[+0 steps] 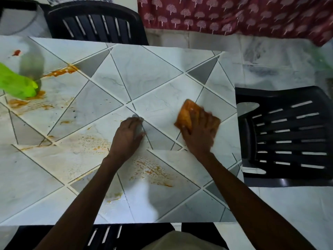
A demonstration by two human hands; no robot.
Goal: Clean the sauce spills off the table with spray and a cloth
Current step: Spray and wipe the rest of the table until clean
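Cloth (187, 112) (orange-stained) lies pressed onto table (162, 69) under right hand (200, 134), fingers spread flat; left hand (128, 136) rests alongside, grip indeterminable.

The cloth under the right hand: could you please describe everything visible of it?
The cloth is orange, soft-looking fabric, roughly rectangular and blurred. It lies flat on the table near its right edge, on a pale tile. The right hand presses on it with fingers spread flat, covering its nearer part; the far corner shows clear. Whether sauce stains it cannot be told.
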